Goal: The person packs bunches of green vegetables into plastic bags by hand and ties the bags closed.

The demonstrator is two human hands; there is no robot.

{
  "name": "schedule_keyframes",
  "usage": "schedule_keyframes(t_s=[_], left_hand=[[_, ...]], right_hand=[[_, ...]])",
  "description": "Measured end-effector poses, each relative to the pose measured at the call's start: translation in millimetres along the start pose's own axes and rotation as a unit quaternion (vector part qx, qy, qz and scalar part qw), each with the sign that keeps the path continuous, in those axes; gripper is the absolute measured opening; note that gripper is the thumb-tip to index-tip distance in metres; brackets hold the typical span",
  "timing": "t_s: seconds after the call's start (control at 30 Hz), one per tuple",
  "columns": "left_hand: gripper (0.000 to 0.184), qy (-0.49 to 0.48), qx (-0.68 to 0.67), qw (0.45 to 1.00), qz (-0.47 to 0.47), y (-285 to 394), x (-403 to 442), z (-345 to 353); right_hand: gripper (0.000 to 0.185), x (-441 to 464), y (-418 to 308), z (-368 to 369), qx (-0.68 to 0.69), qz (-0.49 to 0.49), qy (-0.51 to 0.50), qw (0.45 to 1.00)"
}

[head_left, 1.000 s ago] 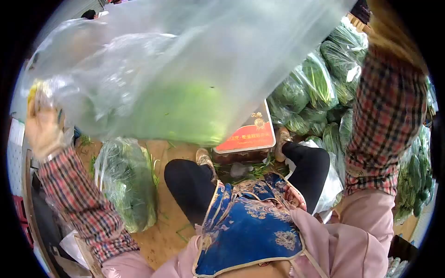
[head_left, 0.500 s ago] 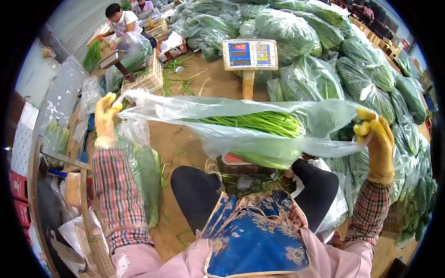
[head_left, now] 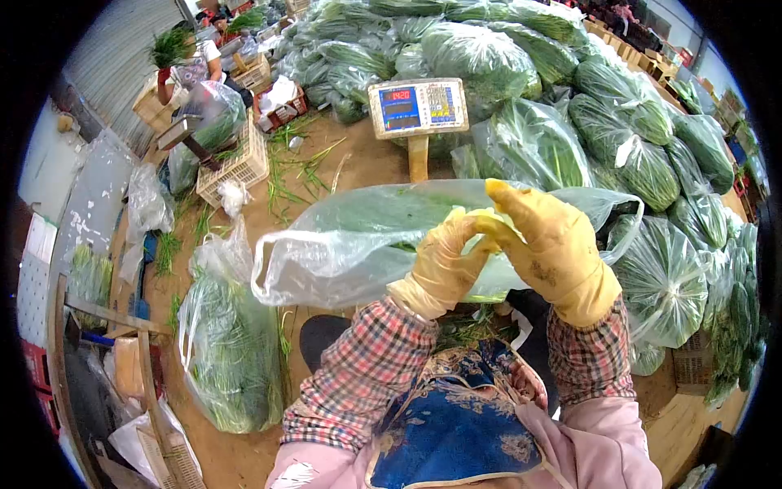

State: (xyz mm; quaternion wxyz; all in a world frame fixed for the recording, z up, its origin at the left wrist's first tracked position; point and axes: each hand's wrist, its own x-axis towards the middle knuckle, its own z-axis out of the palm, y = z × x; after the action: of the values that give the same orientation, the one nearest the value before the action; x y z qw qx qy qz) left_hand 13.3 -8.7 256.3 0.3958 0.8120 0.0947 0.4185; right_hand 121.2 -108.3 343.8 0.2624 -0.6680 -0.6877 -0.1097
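A clear plastic bag (head_left: 342, 269) with green stalks inside lies stretched across in front of me. Its handle loops hang loose at the left and right ends. Over the bag's right half, my left hand (head_left: 448, 265) and my right hand (head_left: 562, 253), both in yellow gloves, meet at the fingertips. The left fingers are curled in a pinch, and the right fingers bend in against them. Whatever sits between the fingertips is too hidden to make out. Behind the bag stands a scale display (head_left: 419, 107) with red digits on its post.
A filled bag of greens (head_left: 232, 359) lies on the floor at left. Stacked bags of greens (head_left: 481, 61) rise at the back and right. A plastic crate (head_left: 244, 167) stands back left, near a person (head_left: 199, 69) holding up greens. Loose stalks litter the floor.
My hands were wide apart on the bag's two ends; they have let go of those ends and come together over the bag. The person at back left has raised a bunch of greens.
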Motion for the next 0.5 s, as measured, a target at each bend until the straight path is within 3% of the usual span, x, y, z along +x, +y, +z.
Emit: schedule_keyframes(t_s=[0.03,0.07,0.1,0.17,0.23,0.3,0.33,0.37,0.43,0.5], left_hand=[[0.018,0.006,-0.017,0.997,-0.073,-0.3,-0.5,4.3],[0.018,0.005,-0.02,0.997,-0.074,-23.6,-9.2,10.7],[0.021,-0.045,-0.162,0.971,-0.168,-65.0,-25.4,19.5],[0.024,-0.098,-0.298,0.915,-0.255,-72.6,-32.4,9.3],[0.031,-0.317,0.003,0.924,-0.216,-60.3,-49.7,-22.3],[0.037,-0.253,-0.263,0.859,-0.36,-88.4,-81.8,-41.5],[0.039,-0.278,-0.062,0.889,-0.359,-90.8,-84.8,-60.2],[0.041,-0.294,0.14,0.881,-0.344,-93.3,-90.3,-79.9],[0.053,-0.277,0.426,0.808,-0.298,-130.9,-109.0,-105.6],[0.058,-0.143,0.478,0.795,-0.346,-121.2,-82.2,-135.7]], right_hand=[[0.03,2.3,1.3,0.8,0.006,-0.015,0.058,0.998],[0.026,2.3,1.8,2.9,0.013,-0.028,0.112,0.993],[0.026,1.4,2.0,8.1,0.012,-0.025,0.11,0.994],[0.018,-1.5,5.7,25.6,0.009,-0.01,0.048,0.999],[0.024,-17.4,29.3,52.0,0.019,0.037,-0.055,0.998],[0.025,-44.7,58.0,78.0,0.0,0.086,-0.135,0.987],[0.024,-59.1,69.9,87.8,-0.008,0.114,-0.182,0.977],[0.024,-73.2,80.5,98.6,-0.006,0.122,-0.188,0.975],[0.03,-102.0,93.1,119.4,-0.021,0.17,-0.331,0.928],[0.034,-116.7,94.2,137.9,-0.06,0.203,-0.465,0.86]])
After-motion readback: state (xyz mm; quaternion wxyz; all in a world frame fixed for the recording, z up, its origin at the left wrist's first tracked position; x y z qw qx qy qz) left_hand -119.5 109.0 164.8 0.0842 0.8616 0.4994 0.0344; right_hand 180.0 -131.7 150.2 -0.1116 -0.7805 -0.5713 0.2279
